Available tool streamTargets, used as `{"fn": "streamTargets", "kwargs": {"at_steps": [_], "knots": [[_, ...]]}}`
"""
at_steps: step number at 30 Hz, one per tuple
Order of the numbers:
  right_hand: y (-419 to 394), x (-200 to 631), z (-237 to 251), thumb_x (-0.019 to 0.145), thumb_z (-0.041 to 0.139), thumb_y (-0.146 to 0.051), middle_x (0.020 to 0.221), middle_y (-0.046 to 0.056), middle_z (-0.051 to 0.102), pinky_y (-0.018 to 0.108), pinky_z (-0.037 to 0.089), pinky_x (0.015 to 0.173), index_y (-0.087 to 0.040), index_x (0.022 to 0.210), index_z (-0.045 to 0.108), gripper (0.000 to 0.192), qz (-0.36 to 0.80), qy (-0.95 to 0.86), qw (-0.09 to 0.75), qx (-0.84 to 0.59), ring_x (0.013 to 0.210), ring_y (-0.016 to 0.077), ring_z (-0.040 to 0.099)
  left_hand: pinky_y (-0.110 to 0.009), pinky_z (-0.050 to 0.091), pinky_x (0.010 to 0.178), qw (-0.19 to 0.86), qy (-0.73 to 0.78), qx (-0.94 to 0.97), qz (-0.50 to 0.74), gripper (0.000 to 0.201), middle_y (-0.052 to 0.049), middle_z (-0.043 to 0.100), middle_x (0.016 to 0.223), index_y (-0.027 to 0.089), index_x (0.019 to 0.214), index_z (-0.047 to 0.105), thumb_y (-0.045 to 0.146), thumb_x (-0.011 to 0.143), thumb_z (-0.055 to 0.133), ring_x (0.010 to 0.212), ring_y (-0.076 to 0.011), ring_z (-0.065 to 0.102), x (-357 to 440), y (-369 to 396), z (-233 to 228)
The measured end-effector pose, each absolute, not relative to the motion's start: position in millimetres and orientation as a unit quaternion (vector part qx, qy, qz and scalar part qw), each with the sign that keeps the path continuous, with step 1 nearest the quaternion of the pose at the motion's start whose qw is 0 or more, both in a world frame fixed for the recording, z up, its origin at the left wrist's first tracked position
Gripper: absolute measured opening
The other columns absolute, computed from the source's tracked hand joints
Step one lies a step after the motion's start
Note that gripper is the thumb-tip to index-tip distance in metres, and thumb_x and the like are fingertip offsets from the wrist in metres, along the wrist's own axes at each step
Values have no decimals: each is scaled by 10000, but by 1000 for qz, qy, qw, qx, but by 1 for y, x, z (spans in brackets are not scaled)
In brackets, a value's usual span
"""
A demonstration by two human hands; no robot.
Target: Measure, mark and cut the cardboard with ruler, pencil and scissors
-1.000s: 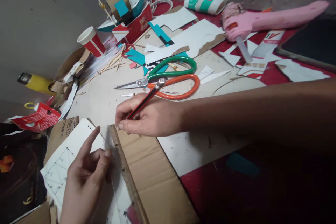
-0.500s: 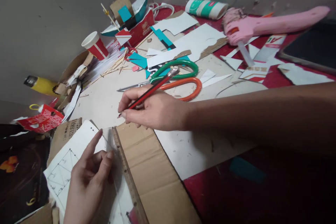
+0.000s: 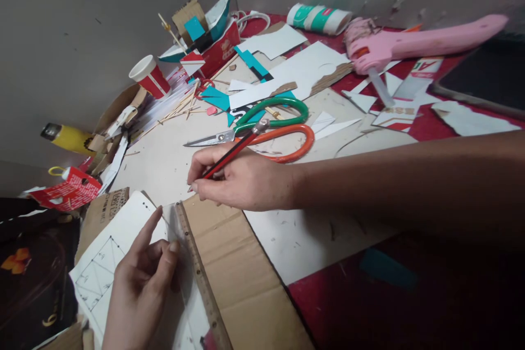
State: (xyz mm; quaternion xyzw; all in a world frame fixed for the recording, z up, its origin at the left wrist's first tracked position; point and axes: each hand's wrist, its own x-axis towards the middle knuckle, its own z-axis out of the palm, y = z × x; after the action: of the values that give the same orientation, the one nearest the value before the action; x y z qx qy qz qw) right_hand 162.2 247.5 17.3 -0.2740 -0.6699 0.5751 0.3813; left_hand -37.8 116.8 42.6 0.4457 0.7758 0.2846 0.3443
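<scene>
Right hand grips pencil w/ tip down-left at cardboard's top edge, shaft slanting up-right twd scissors. Left hand, fingers loose, presses ruler along cardboard's left edge.

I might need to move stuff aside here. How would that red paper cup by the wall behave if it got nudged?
The red paper cup looks thin-walled, so probably very light. It stands tilted among wooden sticks and scraps, narrow base down, so it would likely tip easily. Being round and tapered, it would probably roll in a curve. A firm squeeze may crush it.
</scene>
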Motion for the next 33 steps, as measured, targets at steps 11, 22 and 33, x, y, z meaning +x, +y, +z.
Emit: {"fn": "streamTargets", "kwargs": {"at_steps": [11,22,33], "knots": [[247,162,16,806,594,-58,713,-35,586,226,400,644,-144,747,604,105,550,-691,382,-273,677,90,516,-203,374,474,338,780,462,253,778,57,560,604,262,1500,430,523,822,708,508,-98,461,-41,121,44],[238,159,16,759,623,-49,666,-52,595,203,383,583,-127,786,674,97,570,-704,331,-264,585,61,487,-208,366,485,360,763,471,258,785,69,532,580,192,1527,374,464,861,687,505,-96,457,-39,121,43],[220,153,13,741,608,-105,639,-45,563,218,352,568,-168,752,629,67,571,-749,224,-249,594,95,470,-231,368,487,390,745,472,264,739,80,522,553,191,1515,391,413,869,675,492,-114,473,-39,121,44]]}}
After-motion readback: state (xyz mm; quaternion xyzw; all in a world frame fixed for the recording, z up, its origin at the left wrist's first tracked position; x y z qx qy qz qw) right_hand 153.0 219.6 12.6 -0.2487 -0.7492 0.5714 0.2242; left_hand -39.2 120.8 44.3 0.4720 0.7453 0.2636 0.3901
